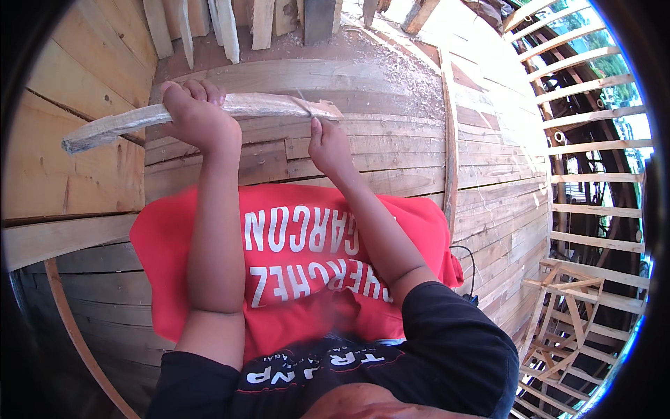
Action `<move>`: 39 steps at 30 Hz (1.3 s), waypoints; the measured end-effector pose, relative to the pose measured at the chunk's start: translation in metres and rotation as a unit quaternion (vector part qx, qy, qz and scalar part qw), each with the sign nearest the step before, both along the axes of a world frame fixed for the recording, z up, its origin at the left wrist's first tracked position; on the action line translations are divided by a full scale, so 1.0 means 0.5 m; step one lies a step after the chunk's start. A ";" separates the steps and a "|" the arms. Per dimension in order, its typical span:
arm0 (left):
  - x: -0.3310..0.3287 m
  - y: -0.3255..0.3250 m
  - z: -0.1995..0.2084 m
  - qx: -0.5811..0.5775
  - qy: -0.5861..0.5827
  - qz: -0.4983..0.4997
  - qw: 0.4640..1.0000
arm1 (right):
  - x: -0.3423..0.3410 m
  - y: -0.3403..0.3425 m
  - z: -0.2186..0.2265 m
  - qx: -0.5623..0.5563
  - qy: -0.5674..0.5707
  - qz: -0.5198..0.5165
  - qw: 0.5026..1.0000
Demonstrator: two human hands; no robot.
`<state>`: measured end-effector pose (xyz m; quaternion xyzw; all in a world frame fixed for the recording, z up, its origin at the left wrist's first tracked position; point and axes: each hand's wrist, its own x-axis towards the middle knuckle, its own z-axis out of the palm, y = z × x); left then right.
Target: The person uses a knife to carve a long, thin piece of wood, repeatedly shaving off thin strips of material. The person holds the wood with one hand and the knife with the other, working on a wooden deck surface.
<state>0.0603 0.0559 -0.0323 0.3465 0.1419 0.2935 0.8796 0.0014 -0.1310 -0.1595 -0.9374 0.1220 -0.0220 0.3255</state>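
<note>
A long, slightly curved stick of pale wood (251,105) lies crosswise in front of me, with a rough, darker left end. My left hand (199,115) is closed round it left of its middle. Close to the stick's right end, my right hand (329,146) is closed on a thin, narrow blade (304,103) that slants over the wood. The blade seems to touch the stick; its handle is hidden in my fingers. Below both hands, a red cloth (293,202) with white lettering covers my lap.
Wood shavings (408,84) lie scattered over the plank floor (488,167). Several upright wooden pieces (262,24) stand along the far edge. A plank wall (77,167) rises at left, a slatted railing (597,178) runs along the right, and a wooden frame (565,314) leans there.
</note>
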 end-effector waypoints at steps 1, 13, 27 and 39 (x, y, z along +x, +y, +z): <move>-0.003 -0.004 -0.001 0.002 -0.004 -0.008 1.000 | 0.006 -0.032 -0.042 -0.014 0.017 -0.043 0.999; 0.006 0.016 0.003 0.005 0.015 0.007 1.000 | 0.028 -0.063 -0.060 0.005 0.059 -0.042 0.997; -0.047 -0.072 0.064 0.088 -0.015 -0.070 0.994 | 0.000 -0.041 0.023 0.125 -0.118 -0.004 0.985; -0.107 -0.055 0.108 0.389 -0.356 -0.303 0.794 | -0.007 -0.094 -0.006 0.082 -0.210 -0.041 0.973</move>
